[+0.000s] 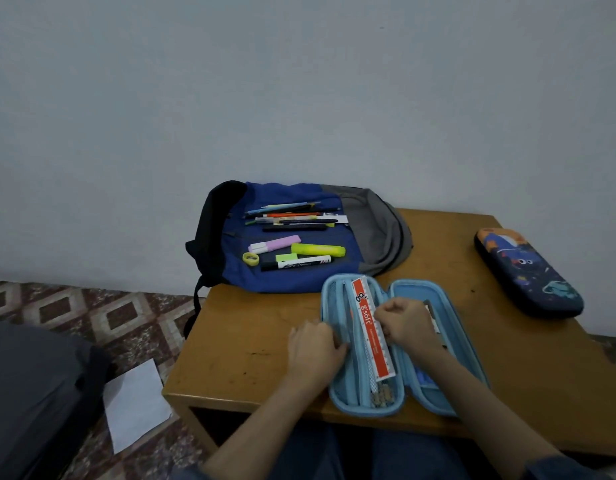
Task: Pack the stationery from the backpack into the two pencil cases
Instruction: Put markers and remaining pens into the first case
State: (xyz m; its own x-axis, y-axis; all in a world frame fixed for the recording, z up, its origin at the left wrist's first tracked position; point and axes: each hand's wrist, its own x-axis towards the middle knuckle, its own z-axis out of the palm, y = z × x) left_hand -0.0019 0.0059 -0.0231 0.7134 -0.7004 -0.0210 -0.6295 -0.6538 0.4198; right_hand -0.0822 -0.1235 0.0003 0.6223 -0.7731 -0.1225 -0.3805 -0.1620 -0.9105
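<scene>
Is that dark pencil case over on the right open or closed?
Closed. The dark pencil case lies with its two halves together, no inside showing, unlike the blue case spread flat beside it.

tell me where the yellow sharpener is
In the head view, the yellow sharpener lies on the blue backpack, at the left, below the pink highlighter and beside the black marker.

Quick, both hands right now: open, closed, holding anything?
Left hand: fingers curled, gripping the left rim of the blue pencil case.
Right hand: fingers curled, pinching the red ruler.
</scene>
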